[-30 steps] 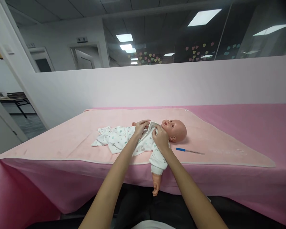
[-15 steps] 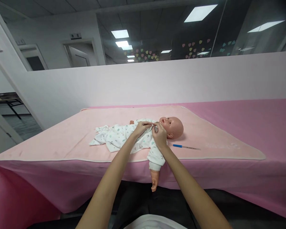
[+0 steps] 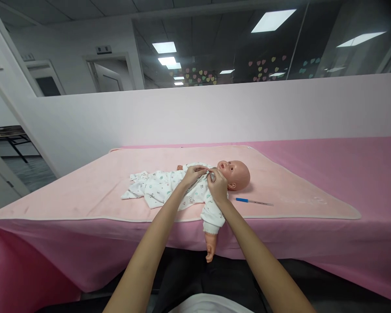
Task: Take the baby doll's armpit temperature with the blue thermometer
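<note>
A baby doll (image 3: 239, 174) lies on its back, head to the right, one arm hanging toward me over the table's front edge. It wears a white printed baby outfit (image 3: 159, 184). At the chest, just below the chin, my left hand (image 3: 194, 174) pinches the fabric near the neckline. My right hand (image 3: 218, 184) meets it there, its fingers closed on the same edge of cloth. The fingertips nearly touch, and the exact bit of cloth between them is too small to make out.
A thermometer with a blue end (image 3: 242, 200) lies to the right of the doll's shoulder. Under both spreads a peach blanket (image 3: 84, 191) over a pink tablecloth (image 3: 374, 182). Behind stands a white half wall (image 3: 195, 115) with glass above it.
Both hands stay at the doll's neckline with almost no movement. The whole view has shifted very slightly.
</note>
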### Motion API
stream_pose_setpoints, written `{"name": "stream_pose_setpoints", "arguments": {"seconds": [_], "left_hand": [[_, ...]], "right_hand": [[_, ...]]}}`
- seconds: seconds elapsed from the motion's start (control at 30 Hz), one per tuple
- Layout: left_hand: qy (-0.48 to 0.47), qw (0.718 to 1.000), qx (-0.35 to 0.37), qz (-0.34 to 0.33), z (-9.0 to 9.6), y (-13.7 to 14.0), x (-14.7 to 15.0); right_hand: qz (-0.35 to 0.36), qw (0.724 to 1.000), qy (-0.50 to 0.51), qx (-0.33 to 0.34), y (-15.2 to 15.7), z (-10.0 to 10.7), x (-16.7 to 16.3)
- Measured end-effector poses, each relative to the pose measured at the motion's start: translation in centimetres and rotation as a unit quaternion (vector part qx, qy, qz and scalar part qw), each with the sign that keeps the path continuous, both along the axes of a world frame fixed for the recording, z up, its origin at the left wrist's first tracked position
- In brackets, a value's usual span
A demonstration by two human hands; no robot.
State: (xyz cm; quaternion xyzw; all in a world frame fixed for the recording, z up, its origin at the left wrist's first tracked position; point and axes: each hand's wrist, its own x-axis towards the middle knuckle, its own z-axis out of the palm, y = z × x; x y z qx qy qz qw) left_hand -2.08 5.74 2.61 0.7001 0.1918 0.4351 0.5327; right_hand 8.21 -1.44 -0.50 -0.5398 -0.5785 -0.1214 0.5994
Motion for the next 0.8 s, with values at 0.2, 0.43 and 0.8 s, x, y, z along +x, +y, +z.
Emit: {"name": "stream_pose_setpoints", "arguments": {"seconds": [0.2, 0.43, 0.8], "left_hand": [[0.030, 0.999, 0.017, -0.009, 0.20, -0.29, -0.35], [0.052, 0.998, 0.002, -0.025, 0.23, -0.49, -0.72], [0.057, 0.998, -0.015, -0.024, 0.14, -0.12, -0.57]], "right_hand": [[-0.011, 1.000, 0.008, -0.008, -0.01, -0.11, 0.06], [-0.012, 1.000, 0.018, 0.007, 0.17, -0.29, 0.10], [-0.013, 0.999, 0.025, 0.015, 0.35, -0.48, 0.18]]}}
